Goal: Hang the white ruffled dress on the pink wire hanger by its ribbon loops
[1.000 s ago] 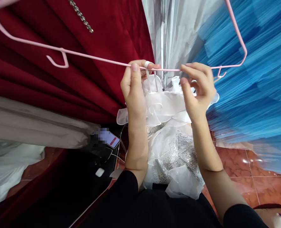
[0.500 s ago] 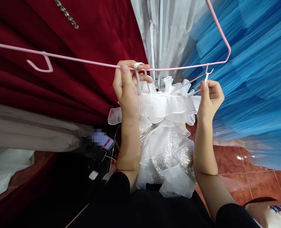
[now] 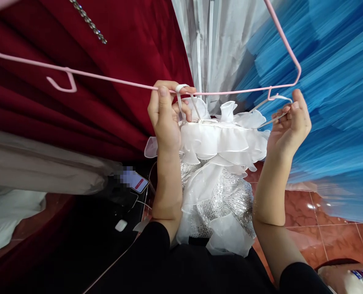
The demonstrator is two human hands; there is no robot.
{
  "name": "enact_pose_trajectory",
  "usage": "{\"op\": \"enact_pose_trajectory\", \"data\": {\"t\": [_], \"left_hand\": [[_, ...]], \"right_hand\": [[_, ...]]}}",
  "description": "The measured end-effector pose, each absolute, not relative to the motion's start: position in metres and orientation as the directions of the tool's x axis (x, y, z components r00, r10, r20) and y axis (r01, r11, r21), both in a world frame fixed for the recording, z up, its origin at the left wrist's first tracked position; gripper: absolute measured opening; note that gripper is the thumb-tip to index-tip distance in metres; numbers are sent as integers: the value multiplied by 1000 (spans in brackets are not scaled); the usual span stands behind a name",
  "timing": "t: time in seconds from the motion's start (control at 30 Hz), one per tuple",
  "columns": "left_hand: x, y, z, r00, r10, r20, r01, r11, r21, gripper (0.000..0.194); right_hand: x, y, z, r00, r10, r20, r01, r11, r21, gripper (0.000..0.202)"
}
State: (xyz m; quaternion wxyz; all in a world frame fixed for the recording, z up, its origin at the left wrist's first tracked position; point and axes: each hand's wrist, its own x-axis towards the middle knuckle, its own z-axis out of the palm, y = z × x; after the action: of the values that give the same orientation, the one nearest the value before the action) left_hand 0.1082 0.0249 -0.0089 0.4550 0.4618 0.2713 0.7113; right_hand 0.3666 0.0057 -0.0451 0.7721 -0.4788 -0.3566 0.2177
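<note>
From where I stand, the white dress [image 3: 215, 183] is below and between the hands, and its weight is best left to pull straight down. The pink hanger [image 3: 283, 34] crosses above it; I'd keep it level. The left hand [image 3: 165, 112] pinches its bar, with one strap [image 3: 181, 87] looped over a finger. The right hand [image 3: 292, 126], just beyond the hanger's end, has fingers curled on the other strap [image 3: 282, 96], drawn out beside the small hook [image 3: 269, 95]; whether it has caught, I can't tell. A gentle, untwisted pull should serve best. The dress glitters silver between the forearms, with sheer white frills closer to the hands and thin pale straps above.
</note>
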Motion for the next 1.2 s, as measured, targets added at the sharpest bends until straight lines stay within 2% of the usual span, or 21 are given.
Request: {"op": "enact_pose_trajectory", "data": {"t": [0.2,0.33,0.5,0.57,0.63,0.73,0.8,0.9,0.97,1.1,1.2], "left_hand": [[105,28,-12,-149,924,351,-408,-381,829,26],[105,27,-13,-156,921,356,-419,-388,821,25],[105,27,-13,-133,914,384,-421,-402,813,26],[106,28,-13,-136,917,376,-423,-397,815,27],[107,29,-12,-148,916,373,-418,-400,816,26],[111,29,-11,-165,906,390,-426,-422,801,25],[112,29,-11,-163,901,402,-429,-431,794,25],[112,29,-12,-147,909,391,-422,-415,806,25],[111,30,-14,-119,917,380,-431,-393,812,26],[111,31,-18,-13,929,370,-490,-328,807,29],[114,31,-15,18,936,351,-531,-288,797,29]], "right_hand": [[350,7,-26,604,701,380,-4,479,-878,28],[357,7,-35,610,698,375,-20,487,-873,35],[353,-8,-35,710,641,291,-90,493,-866,23],[339,-19,-23,713,617,334,-77,543,-836,21],[319,-28,-8,621,642,450,-50,605,-794,27],[287,-36,11,370,710,599,-12,648,-761,37],[271,-35,17,212,748,629,50,634,-772,41],[257,-26,15,73,814,576,167,560,-812,38],[253,-18,8,77,840,537,208,513,-833,35],[249,-7,-3,220,826,519,230,473,-850,26],[247,1,-3,268,806,528,256,469,-845,27]]}}
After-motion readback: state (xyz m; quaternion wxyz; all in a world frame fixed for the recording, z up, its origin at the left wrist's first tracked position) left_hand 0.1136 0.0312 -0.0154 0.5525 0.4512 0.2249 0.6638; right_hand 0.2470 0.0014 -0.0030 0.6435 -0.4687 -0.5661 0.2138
